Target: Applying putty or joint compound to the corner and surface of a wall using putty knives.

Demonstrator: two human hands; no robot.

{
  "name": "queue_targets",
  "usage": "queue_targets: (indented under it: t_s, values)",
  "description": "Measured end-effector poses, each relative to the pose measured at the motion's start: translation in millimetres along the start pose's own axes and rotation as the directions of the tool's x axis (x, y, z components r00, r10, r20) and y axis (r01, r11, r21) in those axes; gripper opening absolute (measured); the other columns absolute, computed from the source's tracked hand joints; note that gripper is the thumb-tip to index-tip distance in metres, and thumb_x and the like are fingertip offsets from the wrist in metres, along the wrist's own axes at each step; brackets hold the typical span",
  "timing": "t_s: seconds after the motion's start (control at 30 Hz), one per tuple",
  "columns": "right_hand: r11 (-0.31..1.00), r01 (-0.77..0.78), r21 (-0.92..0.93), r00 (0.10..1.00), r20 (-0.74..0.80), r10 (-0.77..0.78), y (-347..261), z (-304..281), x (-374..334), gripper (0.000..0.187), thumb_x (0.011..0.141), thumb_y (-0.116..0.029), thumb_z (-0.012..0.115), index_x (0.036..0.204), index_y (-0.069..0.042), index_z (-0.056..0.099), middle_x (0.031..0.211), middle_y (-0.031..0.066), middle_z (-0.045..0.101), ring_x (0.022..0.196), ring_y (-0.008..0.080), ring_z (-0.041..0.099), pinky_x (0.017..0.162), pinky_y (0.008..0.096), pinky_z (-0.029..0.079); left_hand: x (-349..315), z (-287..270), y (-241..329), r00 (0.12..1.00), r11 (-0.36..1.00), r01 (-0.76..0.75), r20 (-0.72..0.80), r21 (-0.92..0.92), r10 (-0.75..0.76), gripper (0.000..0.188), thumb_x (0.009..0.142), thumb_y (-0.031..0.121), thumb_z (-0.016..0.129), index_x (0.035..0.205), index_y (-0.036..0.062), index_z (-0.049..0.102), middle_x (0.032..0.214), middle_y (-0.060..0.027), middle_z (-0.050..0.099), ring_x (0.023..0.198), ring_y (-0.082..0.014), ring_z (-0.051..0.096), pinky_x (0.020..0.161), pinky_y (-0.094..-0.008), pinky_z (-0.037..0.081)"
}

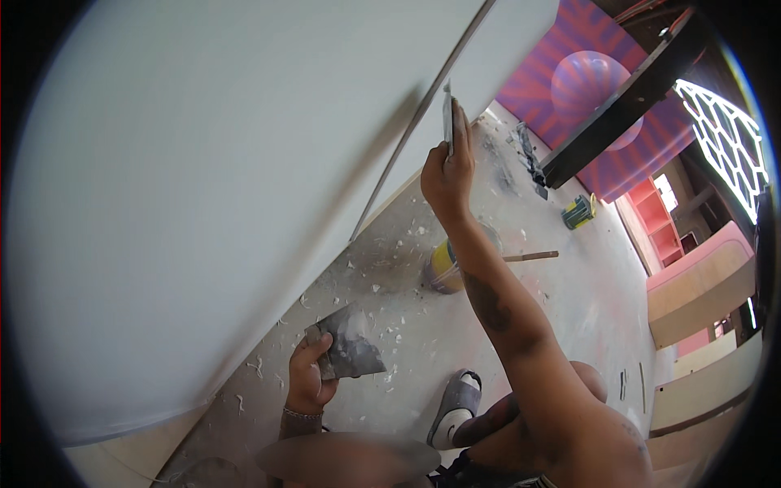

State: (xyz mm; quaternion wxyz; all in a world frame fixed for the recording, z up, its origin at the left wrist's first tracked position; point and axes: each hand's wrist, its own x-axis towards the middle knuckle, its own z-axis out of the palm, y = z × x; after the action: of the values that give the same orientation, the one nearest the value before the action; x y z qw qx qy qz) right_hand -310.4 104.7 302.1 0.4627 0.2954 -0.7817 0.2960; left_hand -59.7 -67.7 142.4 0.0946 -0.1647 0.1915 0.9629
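Observation:
My right hand [450,180] is raised ahead of me, its fingers closed around a putty knife [448,122]. The flat blade is seen nearly edge-on beside a dark seam strip [411,130] on the white wall panel [203,163]; I cannot tell whether it touches. Low on the left, my left hand [307,374] grips a grey metal plate [351,348] smeared with pale and dark filler. Its thumb lies on top of the plate, which hangs above the floor, away from the wall.
Behind my right forearm stands a yellow and grey bucket [442,268], and a wooden stick [533,256] juts out beside it. Scraps litter the grey floor [390,244]. Farther off are a green bucket [578,213], a dark post [622,102] and pink shelving [653,220].

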Motion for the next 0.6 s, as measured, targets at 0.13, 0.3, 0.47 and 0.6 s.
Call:
queue_targets:
  t_s: [0.13, 0.3, 0.47, 0.6]
  values:
    - [0.997, 0.039, -0.070, 0.998, -0.041, -0.042, 9.1, 24.1, -3.8, 0.067, 0.077, 0.013, 0.038, 0.144, 0.005, 0.036, 0.144, 0.0270, 0.041, 0.137, 0.0413, 0.037, 0.112, 0.0433, 0.034, -1.0, -14.7, 2.5, 0.999, 0.999, 0.045, 0.029, 0.013, -0.045, 0.041, 0.089, 0.014, 0.057, 0.126, -0.0025, 0.052, 0.109, -0.0140, 0.065, 0.093, -0.0281, 0.068, 0.073, -0.0432, 0.059]
    - [0.996, 0.064, -0.070, 0.991, -0.111, -0.071, 7.7, 58.1, -14.7, 0.064, 0.079, 0.012, 0.040, 0.143, 0.007, 0.036, 0.144, 0.0273, 0.039, 0.137, 0.0433, 0.034, 0.114, 0.0454, 0.030, 0.5, -27.1, -3.2, 0.998, 0.999, 0.038, -0.051, -0.013, -0.039, 0.038, 0.089, 0.013, 0.056, 0.124, -0.0026, 0.053, 0.108, -0.0135, 0.066, 0.095, -0.0280, 0.068, 0.077, -0.0437, 0.059]
    - [0.961, -0.006, -0.278, 0.998, -0.069, -0.014, 31.7, 71.8, -60.0, 0.071, 0.076, 0.011, 0.048, 0.145, 0.004, 0.034, 0.145, 0.0250, 0.036, 0.132, 0.0460, 0.036, 0.111, 0.0500, 0.031, 3.1, -25.9, -6.9, 0.997, 0.998, 0.054, -0.048, -0.032, -0.055, 0.037, 0.089, 0.011, 0.057, 0.123, -0.0028, 0.054, 0.109, -0.0131, 0.066, 0.098, -0.0283, 0.067, 0.085, -0.0447, 0.057]
    - [0.874, -0.021, -0.486, 0.994, 0.086, 0.072, 29.8, 47.9, -102.5, 0.072, 0.075, 0.010, 0.052, 0.144, 0.000, 0.038, 0.143, 0.0237, 0.038, 0.126, 0.0402, 0.040, 0.107, 0.0498, 0.028, 4.2, -29.8, -8.6, 0.996, 0.996, 0.081, -0.039, -0.024, -0.081, 0.038, 0.089, 0.011, 0.057, 0.125, -0.0026, 0.053, 0.111, -0.0130, 0.065, 0.100, -0.0285, 0.066, 0.087, -0.0453, 0.056]
